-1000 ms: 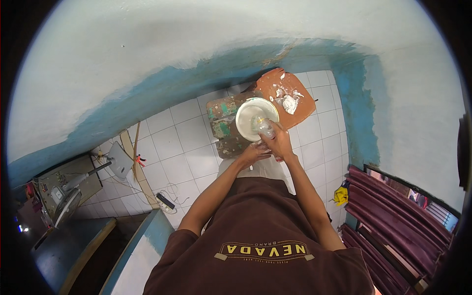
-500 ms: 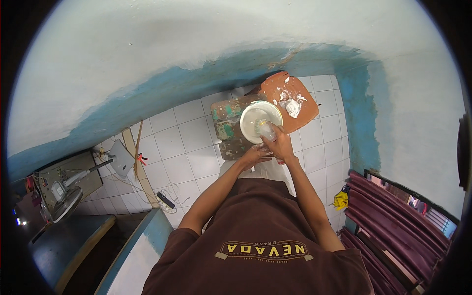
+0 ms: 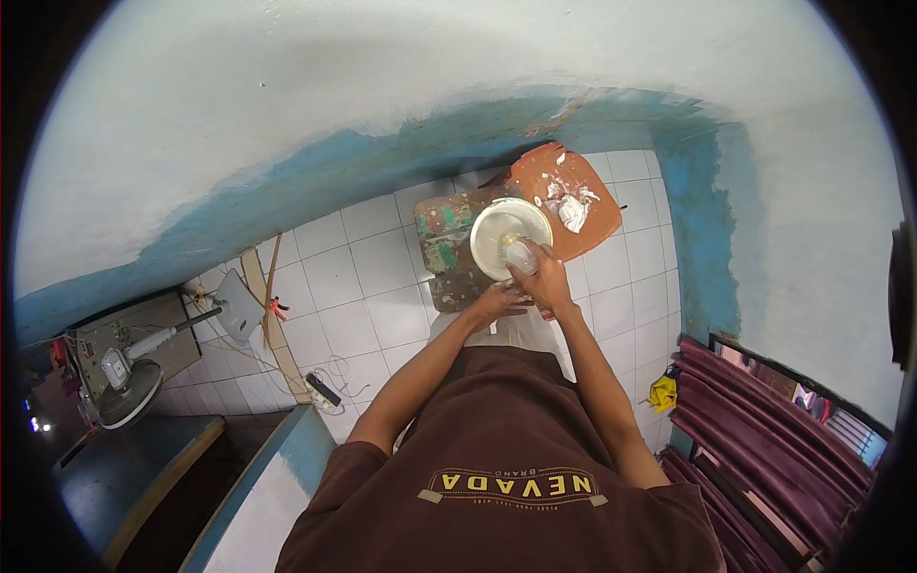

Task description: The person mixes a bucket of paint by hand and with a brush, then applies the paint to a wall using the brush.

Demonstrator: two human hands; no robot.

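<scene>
A white bucket [image 3: 480, 265] with a pale, watery-looking liquid inside stands on a worn, paint-stained wooden stool [image 3: 440, 256]. My right hand [image 3: 546, 279] is closed round a clear plastic container [image 3: 520, 254], tilted over the bucket's near right side. Whether it is a cup or a bottle cannot be made out. At the bucket's near rim, my left hand [image 3: 493, 304] is closed on its edge, with some fingers hidden below. Beside the bucket lies an orange-brown board [image 3: 597, 224] with white, paste-like clumps [image 3: 573, 212] on it.
A part-painted blue and white wall [image 3: 382, 143] curves round the far side above white floor tiles [image 3: 330, 263]. To the left are a standing fan [image 3: 134, 392], a power strip [image 3: 323, 389] and a wooden strip [image 3: 272, 334]. Dark red curtains [image 3: 764, 420] and a yellow cloth [image 3: 663, 392] are at right.
The clear container has tilted slightly within my right hand over the bucket. My left hand stays at the rim. The fan head at left has swung round.
</scene>
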